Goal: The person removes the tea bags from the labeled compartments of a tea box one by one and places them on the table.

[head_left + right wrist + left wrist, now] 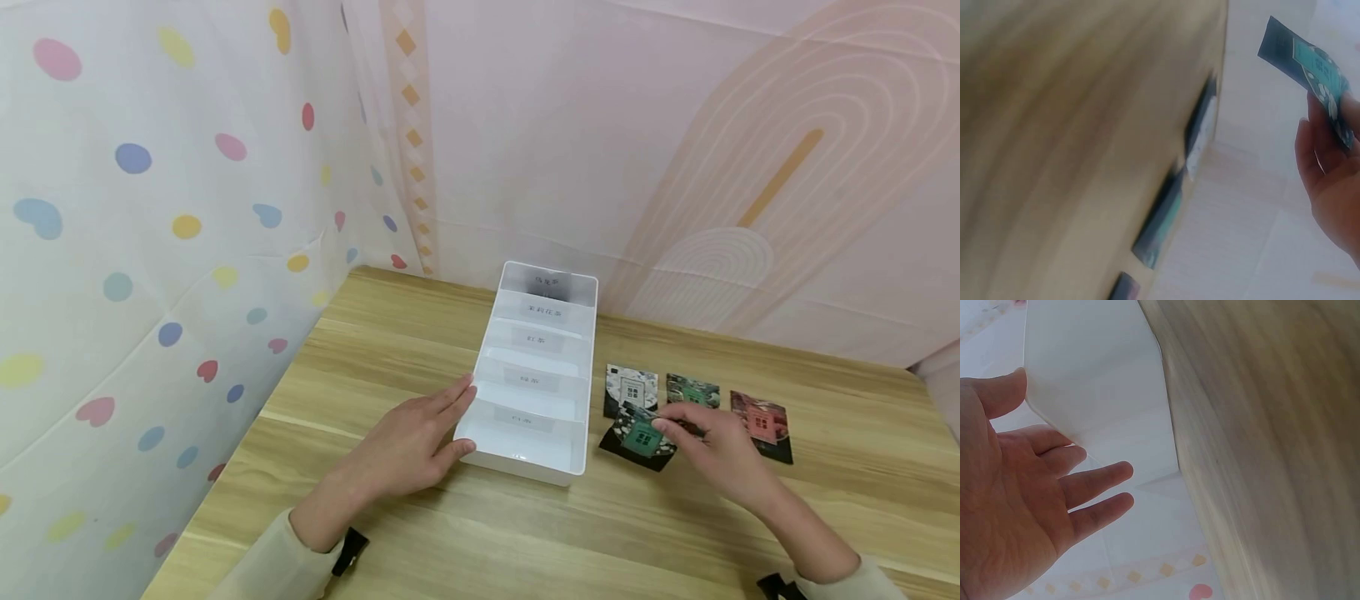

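Observation:
In the head view, my left hand (401, 442) rests at the left side of a long white box (525, 469), its fingers straight and thumb near the front corner. The left wrist view shows these fingers spread beside the box's side wall (1100, 387). To the right of the box, my right hand (720, 454) pinches a green and black tea sachet (640, 439) by its edge. From the right wrist, this same sachet (1319, 70) shows raised off the table. Behind it lie a white and black sachet (630, 382), another green one (693, 389) and a red one (763, 423).
Dividers split the box into several compartments with printed labels (531, 379) in a row. Wooden tabletop (315, 400) extends on both sides. A dotted curtain (180, 292) hangs at the left, and a pale patterned cloth (570, 150) hangs behind the table.

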### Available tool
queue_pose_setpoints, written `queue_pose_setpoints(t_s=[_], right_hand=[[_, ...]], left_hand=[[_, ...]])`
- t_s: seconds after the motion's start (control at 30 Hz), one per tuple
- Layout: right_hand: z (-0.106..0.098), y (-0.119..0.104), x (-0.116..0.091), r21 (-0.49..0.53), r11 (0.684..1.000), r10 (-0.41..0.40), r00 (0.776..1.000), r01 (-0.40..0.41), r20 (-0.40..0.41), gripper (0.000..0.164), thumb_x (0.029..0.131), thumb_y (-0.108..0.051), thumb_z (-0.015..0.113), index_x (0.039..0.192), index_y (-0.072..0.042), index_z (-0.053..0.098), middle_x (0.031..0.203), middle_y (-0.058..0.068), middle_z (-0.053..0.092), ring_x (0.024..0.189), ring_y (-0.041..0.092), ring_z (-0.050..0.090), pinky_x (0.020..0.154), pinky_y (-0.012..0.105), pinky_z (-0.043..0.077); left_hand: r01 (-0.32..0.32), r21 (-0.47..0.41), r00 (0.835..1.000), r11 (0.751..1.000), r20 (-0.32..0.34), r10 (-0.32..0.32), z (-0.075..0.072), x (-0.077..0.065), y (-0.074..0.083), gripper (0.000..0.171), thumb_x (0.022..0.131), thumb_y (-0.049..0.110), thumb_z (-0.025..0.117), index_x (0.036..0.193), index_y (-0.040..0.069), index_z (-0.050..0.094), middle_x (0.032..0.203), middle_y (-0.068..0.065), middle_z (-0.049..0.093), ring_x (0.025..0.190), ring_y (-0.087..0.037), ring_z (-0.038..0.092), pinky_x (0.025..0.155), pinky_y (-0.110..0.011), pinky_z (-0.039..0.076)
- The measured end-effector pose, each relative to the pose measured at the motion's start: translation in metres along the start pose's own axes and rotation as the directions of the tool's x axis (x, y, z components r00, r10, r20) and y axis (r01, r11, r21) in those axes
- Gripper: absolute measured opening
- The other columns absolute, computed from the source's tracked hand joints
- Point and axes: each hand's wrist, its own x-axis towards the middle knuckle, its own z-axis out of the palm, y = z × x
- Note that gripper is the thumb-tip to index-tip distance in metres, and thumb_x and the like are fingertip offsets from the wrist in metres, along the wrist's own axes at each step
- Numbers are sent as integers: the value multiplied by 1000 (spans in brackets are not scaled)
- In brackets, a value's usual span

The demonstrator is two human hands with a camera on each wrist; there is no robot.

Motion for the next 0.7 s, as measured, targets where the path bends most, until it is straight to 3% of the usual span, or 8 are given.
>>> queue_pose_setpoints(t_s=[0.13, 0.4, 0.7], right_hand=[[4, 1, -3, 12, 999, 32, 999, -33, 28, 22, 92, 6, 75, 104, -12, 79, 102, 1, 77, 89, 1, 68, 68, 26, 58], [5, 5, -6, 32, 993, 107, 988, -112, 111, 14, 97, 0, 72, 104, -11, 77, 102, -1, 75, 84, 3, 66, 66, 27, 57], [11, 12, -2, 99, 977, 168, 969, -188, 181, 8, 101, -6, 70, 104, -9, 76, 82, -6, 65, 67, 7, 52, 55, 25, 46]], left_hand=[[-4, 4, 1000, 1000, -3, 4, 0, 0, 0, 68, 106, 38, 61, 156, -4, 43, 166, -17, 36, 144, -33, 50, 111, -51, 47], [1, 2, 1000, 1000, 3, -1, -1, 0, 0, 68, 106, 38, 61, 157, -4, 43, 166, -17, 36, 144, -33, 49, 111, -52, 47], [6, -3, 1000, 1000, 8, -6, -2, -1, 0, 68, 106, 38, 61, 157, -4, 42, 167, -16, 35, 145, -33, 48, 112, -52, 47]])
